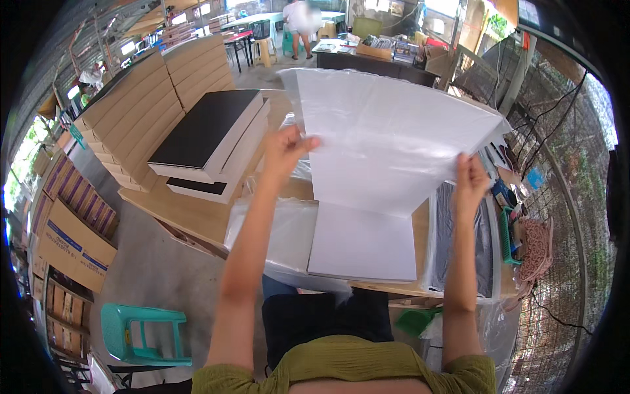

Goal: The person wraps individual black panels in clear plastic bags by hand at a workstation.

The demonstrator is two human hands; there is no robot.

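A large white sheet (387,131) inside a loose clear plastic sleeve stands raised over the table, with its lower edge at a stack of white boards (362,243). My left hand (285,156) is closed at the sleeve's left edge, thumb pointing inward. On the opposite side, my right hand (471,178) pinches the right edge with bent fingers. Left of the white stack lies a pile of clear plastic sleeves (275,230). A dark, flat plastic-wrapped pack (461,243) rests beneath my right forearm.
Black-topped white boxes (209,128) and tall stacks of brown cartons (141,98) occupy the table's left side. A green basket (508,236) and pink cord (535,249) are at the right. A teal stool (144,333) stands on the floor. A person (300,26) is far back.
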